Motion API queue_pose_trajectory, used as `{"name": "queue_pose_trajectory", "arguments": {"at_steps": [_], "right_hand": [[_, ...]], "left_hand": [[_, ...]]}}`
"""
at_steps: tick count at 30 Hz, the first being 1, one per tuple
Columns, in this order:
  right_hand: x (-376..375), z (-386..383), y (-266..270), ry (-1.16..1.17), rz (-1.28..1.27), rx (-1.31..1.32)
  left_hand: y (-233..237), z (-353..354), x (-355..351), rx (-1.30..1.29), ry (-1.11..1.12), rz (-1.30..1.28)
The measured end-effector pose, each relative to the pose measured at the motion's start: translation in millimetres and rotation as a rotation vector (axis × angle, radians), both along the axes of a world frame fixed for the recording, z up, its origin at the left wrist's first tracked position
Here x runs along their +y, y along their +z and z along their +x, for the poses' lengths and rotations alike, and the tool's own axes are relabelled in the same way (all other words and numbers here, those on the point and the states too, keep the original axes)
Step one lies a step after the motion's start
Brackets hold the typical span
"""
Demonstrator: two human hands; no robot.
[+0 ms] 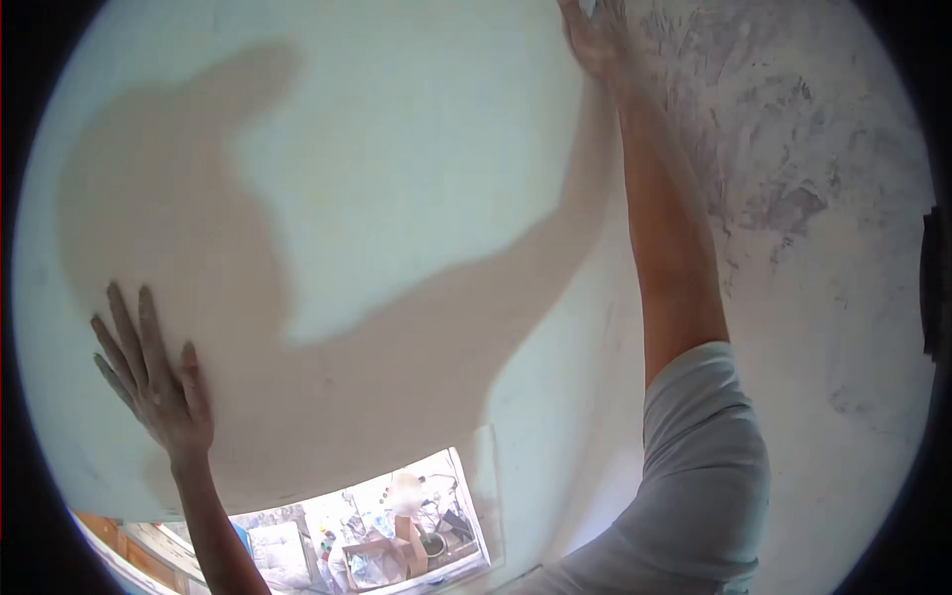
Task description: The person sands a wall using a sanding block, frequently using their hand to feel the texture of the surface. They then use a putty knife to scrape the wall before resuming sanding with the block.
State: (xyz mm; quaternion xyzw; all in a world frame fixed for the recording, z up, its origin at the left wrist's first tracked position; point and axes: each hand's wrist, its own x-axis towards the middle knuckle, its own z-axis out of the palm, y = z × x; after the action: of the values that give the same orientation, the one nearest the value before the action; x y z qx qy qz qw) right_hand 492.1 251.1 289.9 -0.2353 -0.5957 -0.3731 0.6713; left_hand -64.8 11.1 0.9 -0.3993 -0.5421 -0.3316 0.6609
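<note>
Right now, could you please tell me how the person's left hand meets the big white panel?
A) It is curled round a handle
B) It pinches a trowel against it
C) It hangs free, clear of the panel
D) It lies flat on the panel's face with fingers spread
D: the left hand lies palm-flat with fingers spread on the white panel, while the right hand reaches up to the panel's upper edge.

Panel (397, 149) left of wall (813, 297), above opening (397, 535)
</note>
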Motion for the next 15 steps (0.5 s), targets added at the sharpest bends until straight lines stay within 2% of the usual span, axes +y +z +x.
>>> {"name": "queue_pose_trajectory", "arguments": {"at_steps": [3, 5, 7, 8, 10, 13, 15], "right_hand": [[-19.8, -9.1, -111.5, -0.025, -0.120, 0.003], [-18.1, 1.0, -203.3, -0.185, -0.095, -0.171], [-39.7, -11.7, -299.7, -0.170, -0.251, -0.134], [-34.4, -12.1, -344.9, -0.095, -0.221, -0.147], [-43.9, -20.4, -421.3, -0.153, -0.233, -0.160], [-36.0, -18.4, -428.8, -0.142, -0.256, -0.145], [-29.4, -17.5, -347.7, -0.120, -0.172, -0.164]], "left_hand": [[1.6, -1.0, 0.7, 0.013, -0.001, 0.021], [1.1, -2.8, 3.0, 0.028, -0.001, 0.046], [0.7, -4.7, 4.4, 0.031, 0.004, 0.038], [2.3, -5.3, 5.0, 0.039, 0.021, 0.042], [3.6, -4.0, 5.9, 0.049, 0.032, 0.052], [3.1, -3.0, 6.4, 0.045, 0.047, 0.071], [1.7, -2.6, 4.6, 0.034, 0.041, 0.069]]}}
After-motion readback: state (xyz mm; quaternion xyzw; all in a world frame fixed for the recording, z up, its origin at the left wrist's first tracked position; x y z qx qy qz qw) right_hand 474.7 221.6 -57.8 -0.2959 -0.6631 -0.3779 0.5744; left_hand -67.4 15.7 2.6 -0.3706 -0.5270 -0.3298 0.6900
